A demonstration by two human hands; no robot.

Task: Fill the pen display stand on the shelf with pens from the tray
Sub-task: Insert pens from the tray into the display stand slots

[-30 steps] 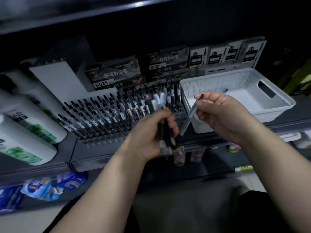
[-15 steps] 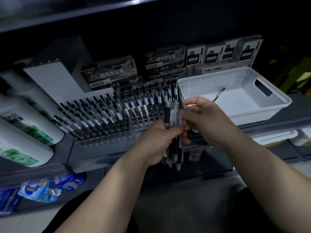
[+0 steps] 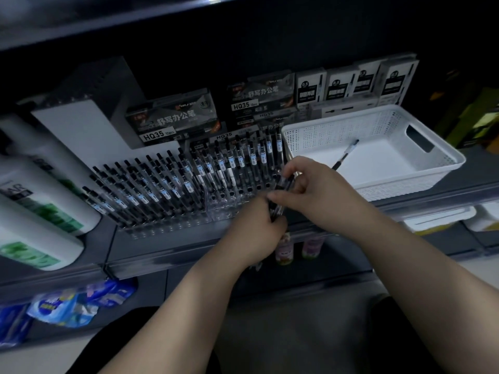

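Inspector: Tray [image 3: 337,133]?
Clerk: White, with walls dotted by small holes.
Inspector: Pens [image 3: 167,190]?
Clerk: Black tops, clear barrels, white-and-blue labels.
Inspector: Boxes [image 3: 172,117]?
Clerk: Dark grey, white label strips.
Inspector: Bottles [image 3: 46,201]?
Clerk: White, green bands. Packets [image 3: 62,306] below are blue.

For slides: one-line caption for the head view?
Left hand grips a bundle of pens, right hand pinches its top, before the pen display stand; a lone pen lies in the white tray.
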